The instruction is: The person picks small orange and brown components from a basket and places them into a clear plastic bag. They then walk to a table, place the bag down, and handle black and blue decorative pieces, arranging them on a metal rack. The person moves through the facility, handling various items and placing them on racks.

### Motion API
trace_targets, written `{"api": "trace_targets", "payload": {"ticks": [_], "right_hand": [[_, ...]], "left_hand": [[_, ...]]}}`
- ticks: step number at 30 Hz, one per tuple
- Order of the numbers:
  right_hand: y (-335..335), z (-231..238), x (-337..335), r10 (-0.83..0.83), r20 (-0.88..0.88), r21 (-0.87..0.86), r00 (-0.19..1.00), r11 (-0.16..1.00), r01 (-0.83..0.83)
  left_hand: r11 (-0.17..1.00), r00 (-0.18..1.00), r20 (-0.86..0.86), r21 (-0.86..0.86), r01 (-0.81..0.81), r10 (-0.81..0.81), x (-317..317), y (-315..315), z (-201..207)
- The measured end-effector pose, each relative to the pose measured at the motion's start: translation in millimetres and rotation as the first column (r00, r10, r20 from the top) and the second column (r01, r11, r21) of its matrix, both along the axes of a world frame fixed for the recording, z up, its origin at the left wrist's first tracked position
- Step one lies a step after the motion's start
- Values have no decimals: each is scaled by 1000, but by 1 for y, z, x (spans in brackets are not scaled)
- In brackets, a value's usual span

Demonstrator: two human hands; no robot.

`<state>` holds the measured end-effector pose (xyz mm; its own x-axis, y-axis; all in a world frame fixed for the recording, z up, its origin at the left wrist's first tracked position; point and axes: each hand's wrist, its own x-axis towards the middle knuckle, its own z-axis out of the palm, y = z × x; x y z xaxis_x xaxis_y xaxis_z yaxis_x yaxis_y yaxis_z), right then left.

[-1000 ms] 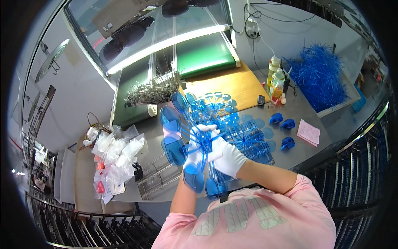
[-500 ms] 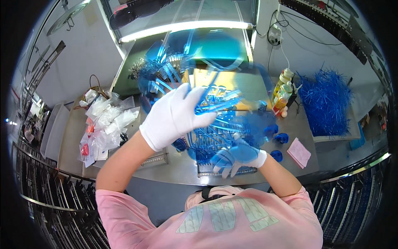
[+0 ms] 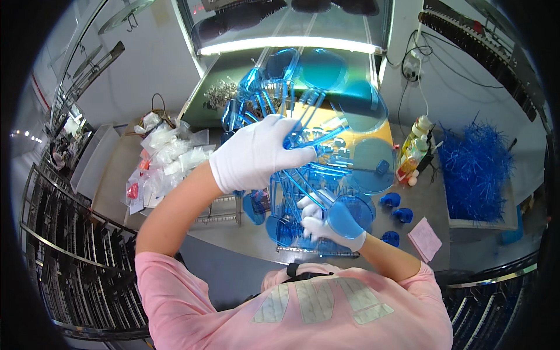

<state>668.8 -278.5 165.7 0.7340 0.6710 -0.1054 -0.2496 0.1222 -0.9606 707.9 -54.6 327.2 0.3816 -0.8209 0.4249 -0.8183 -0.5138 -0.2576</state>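
Observation:
My left hand, in a white glove, is closed round the stems of a cluster of clear blue plastic mouldings. Rounded, lens-like discs fan out from these stems on several sides. Lower right, my white-gloved right hand has its fingers bent in, partly behind a see-through blue disc. What lies in its fingertips, if anything, is hidden. Below the cluster, a metal rack with blue pieces over it lies near the table's front edge.
Clear plastic bags are heaped on the left of the metal table. On the right are bottles, small blue pieces, a pink cloth and a bin of blue sprue scraps. A lit tube crosses the back.
The view has shifted, moving the scene right and down. The blue cluster is less blurred and its discs are spread differently. My right hand's fingers have drawn in.

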Motion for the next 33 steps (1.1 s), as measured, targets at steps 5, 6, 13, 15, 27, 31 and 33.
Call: {"api": "trace_targets", "payload": {"ticks": [5, 6, 13, 15, 27, 31, 33], "right_hand": [[21, 1, 3, 586, -479, 277, 654, 807, -522], [25, 0, 1, 381, -258, -66, 888, 910, -409], [-2, -17, 2, 49, -204, 143, 978, 990, -19], [2, -22, 7, 441, -412, 421, 797, 868, -263], [-4, -37, 23, 439, -382, 440, 813, 860, -258], [12, -42, 21, -5, 652, -489, 758, 761, 426], [4, -44, 21, -73, 965, -148, 253, 644, 750]], "left_hand": [[955, 958, 19, 95, 283, -286, -4, -61, -24], [931, 958, -101, 232, 284, -267, -1, -64, -26], [965, 963, -266, -239, -109, 43, 6, -43, -18], [985, 980, -170, -157, 72, -99, 3, -68, -37], [920, 910, -415, -359, -157, -7, 13, -99, -69], [928, 819, -560, -228, -296, 124, 33, -99, -78], [832, 756, -638, -334, -444, 148, 46, -79, -69]]}}
